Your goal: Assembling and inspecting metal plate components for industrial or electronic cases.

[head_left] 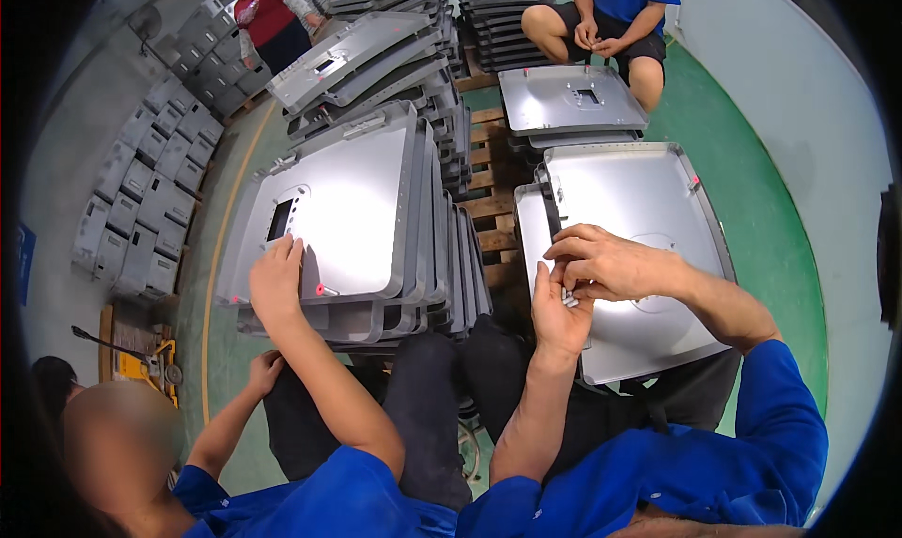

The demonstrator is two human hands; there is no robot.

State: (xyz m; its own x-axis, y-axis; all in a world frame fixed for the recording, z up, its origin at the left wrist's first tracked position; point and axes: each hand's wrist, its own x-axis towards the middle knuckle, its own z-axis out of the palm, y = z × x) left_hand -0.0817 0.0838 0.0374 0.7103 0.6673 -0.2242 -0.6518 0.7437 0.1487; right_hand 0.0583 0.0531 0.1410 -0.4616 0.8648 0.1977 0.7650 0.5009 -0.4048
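My left hand (561, 324) is cupped palm up, with several small whitish pieces (569, 297) in it, too small to name. Over its fingers reaches my right hand (622, 265), fingers bent and pressed together at the left fingertips; what they pinch is hidden. Both hands are above a shallow grey metal panel (625, 186) with raised edges, lying in front of me on other panels. A red-tipped fitting (694, 183) stands near its right edge.
On my left, a co-worker's hand (275, 280) touches the top panel (362, 200) of another stack. Further panels (573, 101) stand ahead near a seated person (625, 12). Wooden pallets (487, 162), a yellow pallet jack (162, 364) and stacked grey boxes (155, 190) are around.
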